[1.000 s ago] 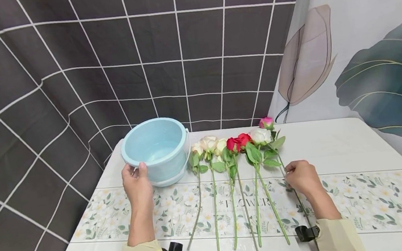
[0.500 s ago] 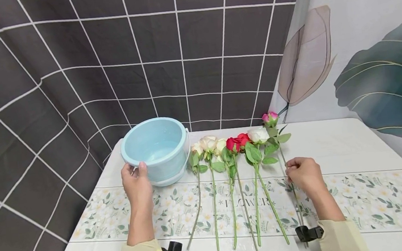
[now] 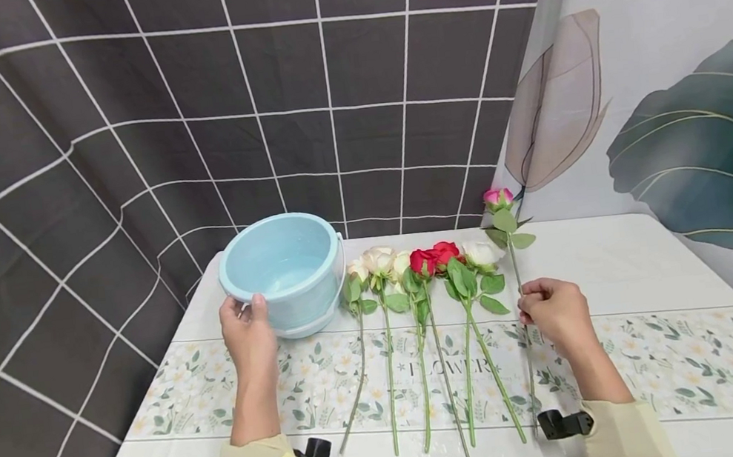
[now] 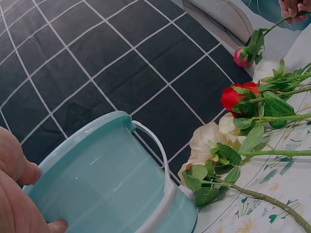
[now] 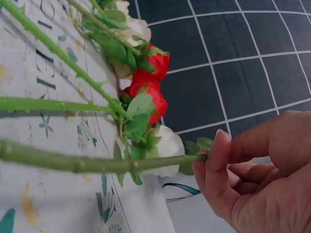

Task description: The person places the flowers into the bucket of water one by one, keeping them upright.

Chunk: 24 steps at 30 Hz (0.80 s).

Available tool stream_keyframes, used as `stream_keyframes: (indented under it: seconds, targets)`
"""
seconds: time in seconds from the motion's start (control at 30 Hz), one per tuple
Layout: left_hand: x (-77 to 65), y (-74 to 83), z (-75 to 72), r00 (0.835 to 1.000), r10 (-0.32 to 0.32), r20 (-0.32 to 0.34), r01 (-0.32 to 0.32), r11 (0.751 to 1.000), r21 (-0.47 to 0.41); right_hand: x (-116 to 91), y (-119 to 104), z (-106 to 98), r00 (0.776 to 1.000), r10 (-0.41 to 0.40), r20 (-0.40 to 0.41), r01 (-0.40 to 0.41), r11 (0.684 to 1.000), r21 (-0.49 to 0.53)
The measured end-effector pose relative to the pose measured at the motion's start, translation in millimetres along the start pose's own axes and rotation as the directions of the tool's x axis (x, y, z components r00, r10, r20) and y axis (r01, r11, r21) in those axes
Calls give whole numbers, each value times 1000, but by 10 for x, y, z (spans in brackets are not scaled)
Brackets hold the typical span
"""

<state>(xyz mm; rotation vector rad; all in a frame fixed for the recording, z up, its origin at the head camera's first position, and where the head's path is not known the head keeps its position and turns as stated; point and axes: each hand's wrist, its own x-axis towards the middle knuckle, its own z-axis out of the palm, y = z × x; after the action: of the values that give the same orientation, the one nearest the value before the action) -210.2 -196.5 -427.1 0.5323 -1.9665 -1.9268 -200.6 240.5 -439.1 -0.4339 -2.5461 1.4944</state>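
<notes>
My left hand grips the near left side of a light blue bucket, which stands at the table's back left. In the left wrist view, thumb and fingertips press on the bucket's side near its rim. My right hand pinches the thin stem of a pink rose between thumb and fingers, about midway along. That rose points away from me, its head above the table's far edge. The right wrist view shows the stem close up, its lower end running out of frame.
Left of the held rose lie several long-stemmed roses side by side: cream roses, red roses and a white rose. A flower-print band crosses the white table. Behind hangs a dark gridded curtain.
My right hand has shifted slightly right, and the pink rose has lifted up and away from the white rose, its stem now more upright in view. The left hand and bucket stay put.
</notes>
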Motion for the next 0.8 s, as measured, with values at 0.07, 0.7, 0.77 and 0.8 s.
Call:
stream_keyframes:
  seconds: [0.07, 0.7, 0.77, 0.8]
  targets:
    - [57, -82, -4, 1000, 13, -4, -13, 1000, 4, 106, 190, 50, 1000, -22, -21, 23, 999, 29]
    - [241, -298, -8, 999, 22, -31, -20, 997, 76, 292, 354, 122, 986, -165, -22, 152, 833, 532]
    - [276, -357, 2, 999, 27, -43, -23, 995, 94, 290, 343, 121, 981, -195, -10, 167, 812, 560]
    - [272, -354, 3, 999, 24, -44, -20, 996, 93, 287, 334, 118, 977, -211, -3, 174, 801, 573]
